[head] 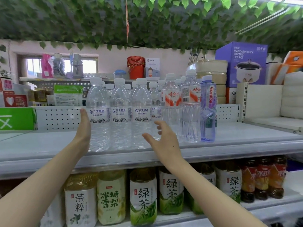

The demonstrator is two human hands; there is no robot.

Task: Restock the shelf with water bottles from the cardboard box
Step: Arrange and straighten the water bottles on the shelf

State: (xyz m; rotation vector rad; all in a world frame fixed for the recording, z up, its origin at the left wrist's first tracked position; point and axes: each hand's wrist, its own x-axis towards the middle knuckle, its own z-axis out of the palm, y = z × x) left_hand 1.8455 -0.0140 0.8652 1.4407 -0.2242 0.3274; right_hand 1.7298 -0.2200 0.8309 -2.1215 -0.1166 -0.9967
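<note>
Shelf looks mostly stocked along its front edge with water bottles. Your left hand and right hand are both wide, empty. Box unseen.

Clear glossy plastic water bottles stand on a smooth matt metal shelf.

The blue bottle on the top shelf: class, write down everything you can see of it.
The blue bottle is clear, pale blue plastic with a white cap on and a label bearing red letters, Ganten. It stands upright on the grey shelf, at the right end of the row of water bottles, close beside a clear bottle with a red and white label on its left. The left hand and right hand are both away from it.
</note>
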